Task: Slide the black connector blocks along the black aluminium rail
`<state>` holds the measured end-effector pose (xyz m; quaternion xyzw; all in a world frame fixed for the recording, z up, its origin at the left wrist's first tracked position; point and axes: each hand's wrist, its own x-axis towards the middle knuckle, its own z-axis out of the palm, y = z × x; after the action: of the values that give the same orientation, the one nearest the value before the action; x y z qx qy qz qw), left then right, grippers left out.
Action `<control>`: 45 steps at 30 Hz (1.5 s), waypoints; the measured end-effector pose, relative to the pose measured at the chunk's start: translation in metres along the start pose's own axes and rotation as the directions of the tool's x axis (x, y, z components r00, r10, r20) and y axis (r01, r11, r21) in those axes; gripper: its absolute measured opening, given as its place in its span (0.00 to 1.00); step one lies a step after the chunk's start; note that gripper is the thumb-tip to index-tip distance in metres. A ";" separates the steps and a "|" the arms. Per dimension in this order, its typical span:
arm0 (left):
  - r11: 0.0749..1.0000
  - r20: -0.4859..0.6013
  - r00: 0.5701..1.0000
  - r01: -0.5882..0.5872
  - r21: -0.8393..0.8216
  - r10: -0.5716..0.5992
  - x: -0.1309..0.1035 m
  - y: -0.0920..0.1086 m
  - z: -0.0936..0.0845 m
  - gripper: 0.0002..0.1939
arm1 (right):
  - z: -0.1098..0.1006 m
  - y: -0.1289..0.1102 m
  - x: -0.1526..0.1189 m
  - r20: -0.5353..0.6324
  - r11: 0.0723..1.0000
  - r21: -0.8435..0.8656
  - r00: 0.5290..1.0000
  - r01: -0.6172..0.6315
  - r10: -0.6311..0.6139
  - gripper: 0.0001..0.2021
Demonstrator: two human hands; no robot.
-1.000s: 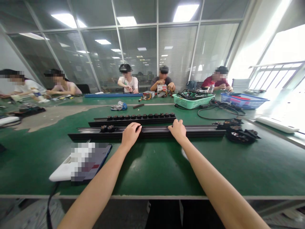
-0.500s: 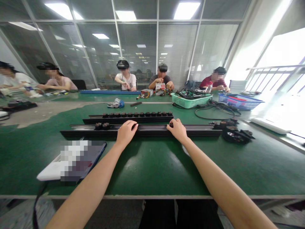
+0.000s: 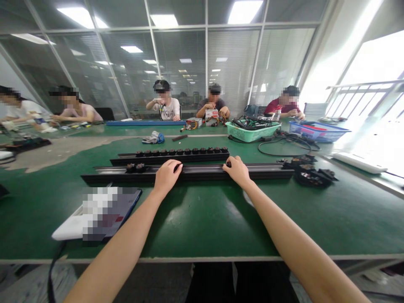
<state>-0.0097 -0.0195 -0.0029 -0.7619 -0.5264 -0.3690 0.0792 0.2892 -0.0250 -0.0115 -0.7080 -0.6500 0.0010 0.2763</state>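
A long black rail (image 3: 202,176) with a grey channel lies across the table in front of me. My left hand (image 3: 167,176) is closed at the rail's middle, thumb and fingers round a small black part (image 3: 177,168) in the channel. Farther right along the same rail, my right hand (image 3: 238,170) pinches another small black part (image 3: 229,165); my fingers cover most of both parts. Two similar black pieces (image 3: 135,167) sit in the channel left of my left hand. A shorter black rail (image 3: 170,159) behind holds a row of several such pieces.
Loose black pieces (image 3: 315,176) are heaped at the rail's right end. A phone-like device (image 3: 126,214) and a white object (image 3: 67,227) with a cable lie front left. Green basket (image 3: 252,132) and blue basket (image 3: 318,132) stand farther back. Several people sit across the table.
My right hand has shifted very slightly to the right along the rail. My left hand keeps its place. Across the table, one person has raised a hand towards the head.
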 end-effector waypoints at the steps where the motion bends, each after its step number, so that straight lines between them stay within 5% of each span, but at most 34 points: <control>1: 1.000 0.000 1.000 0.001 0.000 -0.001 0.000 0.000 0.000 0.12 | 0.000 0.001 0.001 0.006 1.000 0.006 1.000 0.014 -0.014 0.10; 45: 0.999 0.010 1.000 -0.002 -0.050 0.002 -0.002 -0.002 -0.002 0.12 | -0.001 0.014 -0.001 -0.044 0.996 0.057 0.997 0.064 -0.061 0.08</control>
<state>-0.0131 -0.0210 -0.0027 -0.7660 -0.5166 -0.3781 0.0576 0.3025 -0.0264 -0.0168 -0.6788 -0.6655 -0.0032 0.3104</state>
